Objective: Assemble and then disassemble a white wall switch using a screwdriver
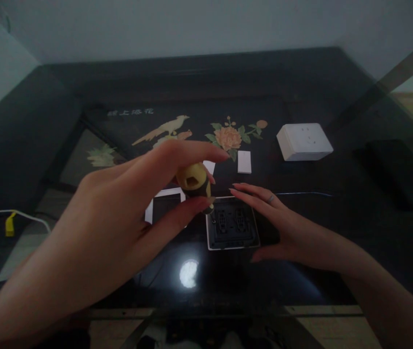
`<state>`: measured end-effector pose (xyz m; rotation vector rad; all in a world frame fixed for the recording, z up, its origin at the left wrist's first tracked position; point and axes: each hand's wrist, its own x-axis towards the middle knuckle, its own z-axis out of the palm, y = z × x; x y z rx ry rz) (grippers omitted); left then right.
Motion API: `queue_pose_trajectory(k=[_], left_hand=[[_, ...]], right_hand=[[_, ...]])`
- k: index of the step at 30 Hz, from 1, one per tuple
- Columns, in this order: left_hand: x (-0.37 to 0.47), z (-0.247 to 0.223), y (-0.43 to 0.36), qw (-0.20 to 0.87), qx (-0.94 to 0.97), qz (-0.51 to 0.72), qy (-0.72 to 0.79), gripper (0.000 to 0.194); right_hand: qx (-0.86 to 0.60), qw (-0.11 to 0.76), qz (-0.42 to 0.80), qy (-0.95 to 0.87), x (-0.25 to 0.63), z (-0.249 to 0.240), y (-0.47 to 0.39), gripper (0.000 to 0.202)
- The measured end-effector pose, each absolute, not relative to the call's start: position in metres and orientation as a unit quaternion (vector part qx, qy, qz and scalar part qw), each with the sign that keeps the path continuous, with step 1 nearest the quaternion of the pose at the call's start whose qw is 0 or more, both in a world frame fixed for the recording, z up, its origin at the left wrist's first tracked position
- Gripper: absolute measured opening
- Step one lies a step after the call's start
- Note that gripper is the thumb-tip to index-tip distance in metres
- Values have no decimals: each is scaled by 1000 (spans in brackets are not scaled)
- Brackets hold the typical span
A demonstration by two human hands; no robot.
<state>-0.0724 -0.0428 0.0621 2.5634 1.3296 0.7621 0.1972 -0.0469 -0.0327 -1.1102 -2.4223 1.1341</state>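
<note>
My left hand (130,198) is closed around the yellow and black handle of a screwdriver (193,180), whose butt end faces me. Its shaft points down at the left side of a square wall switch or socket panel (232,228), which lies with its black back up and a white rim showing. The screwdriver tip seems to meet the panel's left edge, though contact is hard to make out. My right hand (275,220), with a ring on one finger, curves around the panel's right side. Its fingers are apart, and I cannot tell whether they touch the rim.
A white frame (149,213) lies left of the panel, partly behind my left hand. Beyond it are small white pieces (244,162). A white box (305,141) stands at the right rear. A white cable with a yellow tag (9,224) runs at left on the glossy dark tabletop.
</note>
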Motion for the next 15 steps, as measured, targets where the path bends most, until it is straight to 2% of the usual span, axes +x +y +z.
queue_pose_trajectory(k=[6, 15], left_hand=[[-73, 59, -43, 84, 853, 268, 440, 41], [-73, 57, -41, 79, 844, 266, 459, 42]], right_hand=[[-397, 138, 425, -802, 196, -31, -45, 86], [-389, 145, 395, -820, 197, -34, -43, 81]])
